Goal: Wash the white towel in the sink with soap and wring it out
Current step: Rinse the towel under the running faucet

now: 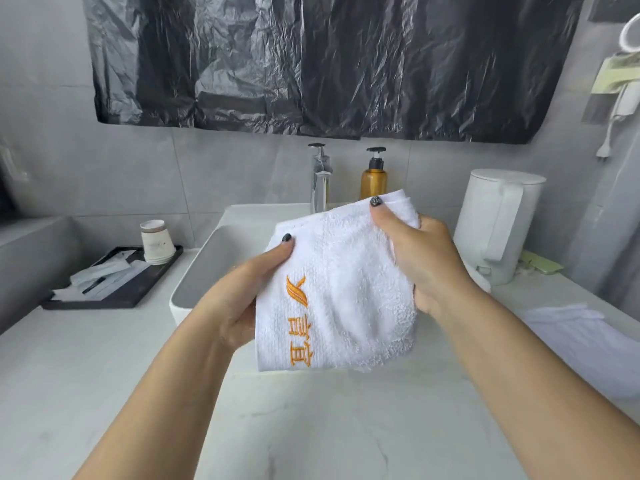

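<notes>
Head view: white towel [341,289] is held folded in the air in front of the body, above the near rim of the sink [207,258], not yet in the basin. Left hand [239,296] grips the towel's left edge, thumb curled over the front near the top corner, remaining fingers hidden behind the cloth. Right hand [419,261] grips the right edge higher up, thumb pinching the top right corner, other fingers wrapped behind. Orange embroidery is seen running down the left part of the towel, so the long axis is taken as roughly vertical, tilted slightly up to the right. Towel lies between the two hands, touching both; neither hand is clearly nearer. Basin lies straight ahead and below the towel; faucet [320,178] stands at the far rim, amber soap bottle [374,178] just right of it. Right hand is judged nearer the soap. No running water or suds can be made out; towel looks dry and fluffy, so washing is judged barely begun. Next move is judged to need the towel carried forward and down under the faucet.

Rest: white kettle [498,223] on the right of the counter [311,427], black tray [117,289] with paper cup [157,242] on the left, black plastic sheet [329,64] on the wall
</notes>
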{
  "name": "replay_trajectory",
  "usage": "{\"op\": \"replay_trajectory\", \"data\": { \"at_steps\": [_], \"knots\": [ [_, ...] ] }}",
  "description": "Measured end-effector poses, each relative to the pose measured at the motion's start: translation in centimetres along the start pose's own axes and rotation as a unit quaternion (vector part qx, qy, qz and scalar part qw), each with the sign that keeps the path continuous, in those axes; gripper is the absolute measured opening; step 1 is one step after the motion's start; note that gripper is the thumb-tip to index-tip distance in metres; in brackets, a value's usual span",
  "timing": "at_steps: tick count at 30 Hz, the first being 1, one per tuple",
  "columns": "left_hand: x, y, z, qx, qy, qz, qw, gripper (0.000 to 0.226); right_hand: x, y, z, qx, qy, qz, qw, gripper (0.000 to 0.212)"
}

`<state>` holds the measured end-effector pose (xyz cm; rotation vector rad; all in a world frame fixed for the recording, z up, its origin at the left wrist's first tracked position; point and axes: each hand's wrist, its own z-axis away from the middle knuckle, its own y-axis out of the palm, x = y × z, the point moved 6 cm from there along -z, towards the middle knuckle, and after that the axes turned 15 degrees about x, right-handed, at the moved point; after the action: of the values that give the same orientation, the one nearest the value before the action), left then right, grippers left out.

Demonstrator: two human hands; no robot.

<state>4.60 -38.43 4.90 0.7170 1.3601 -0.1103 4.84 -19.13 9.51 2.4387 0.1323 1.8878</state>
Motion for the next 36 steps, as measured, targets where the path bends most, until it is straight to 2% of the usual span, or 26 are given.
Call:
{"op": "replay_trajectory", "data": {
  "at_steps": [4,8,10,13,15,19,22,25,27,29,31,32,33,34,36],
  "knots": [
    [1.4,-1.7,3.2,-0.103,0.094,-0.143,0.98,0.011,-3.6,0.7,3.2,0.009,0.088,0.08,0.993,0.035],
    [3.6,-4.4,6.9,-0.131,0.077,-0.217,0.964,0.013,-8.2,3.3,5.7,0.027,0.145,0.131,0.98,0.034],
    [4.8,-6.7,8.9,-0.171,0.055,-0.233,0.956,0.012,-10.4,5.5,6.5,0.063,0.185,0.123,0.973,0.034],
    [5.4,-10.6,11.8,-0.212,0.009,-0.25,0.945,0.009,-13.1,10.2,7.7,0.191,0.261,0.033,0.946,0.038],
    [5.2,-13.6,13.9,-0.235,-0.03,-0.269,0.934,0.012,-14.5,13.4,8.5,0.263,0.289,0.025,0.92,0.037],
    [3.7,-19.4,17.6,-0.262,-0.12,-0.331,0.899,0.016,-17.6,19.8,8.5,0.275,0.314,0.003,0.909,0.021],
    [2.2,-24.0,19.1,-0.291,-0.184,-0.392,0.853,0.018,-19.9,24.6,7.3,0.259,0.32,-0.005,0.911,0.036],
    [1.2,-27.3,19.4,-0.314,-0.198,-0.477,0.797,0.023,-20.8,27.4,5.9,0.235,0.284,0.056,0.928,0.05],
    [1.0,-28.5,19.4,-0.329,-0.2,-0.537,0.751,0.03,-20.3,28.0,5.5,0.232,0.236,0.161,0.93,0.05],
    [1.1,-28.6,19.4,-0.344,-0.208,-0.59,0.7,0.03,-19.5,28.2,5.9,0.24,0.171,0.271,0.916,0.048],
    [1.4,-27.8,19.2,-0.336,-0.225,-0.657,0.636,0.048,-18.8,28.3,7.2,0.251,0.083,0.363,0.893,0.059],
    [1.6,-27.0,18.9,-0.327,-0.227,-0.689,0.605,0.051,-18.6,28.4,7.6,0.251,0.028,0.419,0.872,0.063],
    [1.9,-26.0,18.6,-0.318,-0.216,-0.711,0.589,0.049,-18.6,28.7,8.1,0.261,-0.015,0.46,0.848,0.065],
    [2.4,-24.9,18.2,-0.302,-0.203,-0.718,0.593,0.042,-18.9,29.0,8.4,0.286,-0.035,0.477,0.83,0.064],
    [4.0,-23.5,17.5,-0.24,-0.171,-0.707,0.643,0.031,-20.1,29.7,9.0,0.346,-0.019,0.479,0.806,0.06]
  ]
}}
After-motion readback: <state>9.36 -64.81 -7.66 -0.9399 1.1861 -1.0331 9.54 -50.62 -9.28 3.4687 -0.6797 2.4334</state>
